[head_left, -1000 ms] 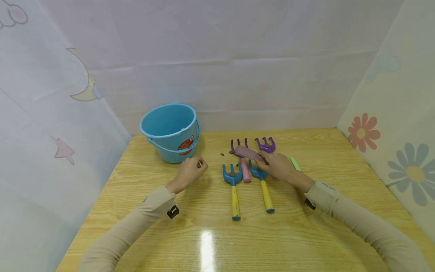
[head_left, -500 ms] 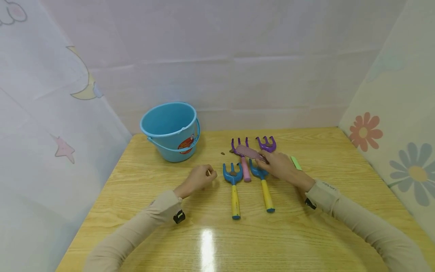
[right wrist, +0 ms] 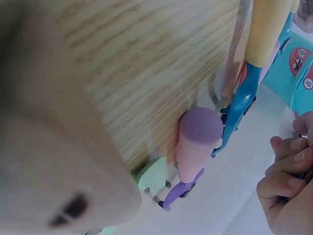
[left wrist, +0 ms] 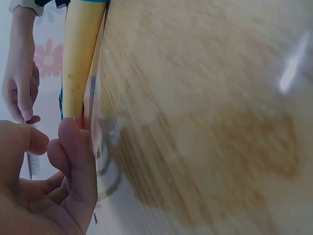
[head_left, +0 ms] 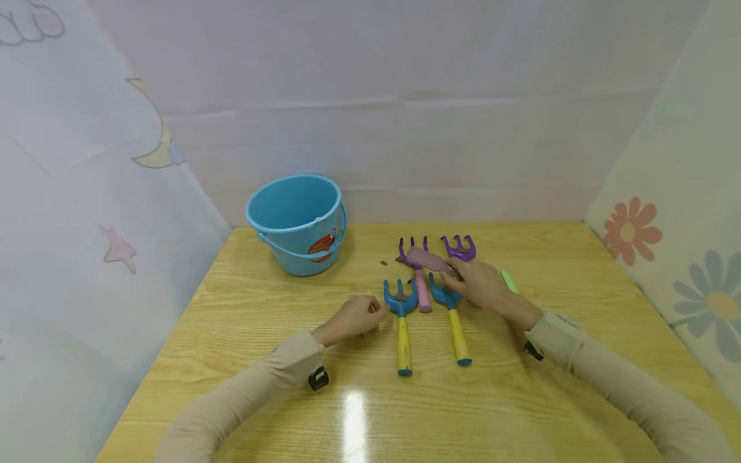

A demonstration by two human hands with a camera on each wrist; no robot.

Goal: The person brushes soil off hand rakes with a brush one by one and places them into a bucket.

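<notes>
My left hand point(head_left: 356, 316) is beside the left blue fork point(head_left: 401, 302), its fingers loosely bent. In the left wrist view a gap shows between thumb and index finger point(left wrist: 76, 139), and the fingertip overlaps the fork's yellow handle point(left wrist: 78, 54). Brown clumps lie on the fork's head. My right hand point(head_left: 477, 283) grips the handle of a mauve brush point(head_left: 427, 258), whose head hangs over a purple rake with a pink handle point(head_left: 423, 292). In the right wrist view the curled fingers of that right hand point(right wrist: 291, 181) show at the edge.
A light blue bucket point(head_left: 301, 247) with a handle stands at the back left. A second blue fork point(head_left: 457, 334), another purple rake point(head_left: 460, 249) and a light green tool point(head_left: 508, 280) lie around the right hand. A brown scrap point(head_left: 384, 262) lies near the bucket. Patterned cloth walls enclose the table.
My left hand has moved away from the bucket, to the right and nearer to me, up to the left blue fork. My right hand holds the brush over the same spot.
</notes>
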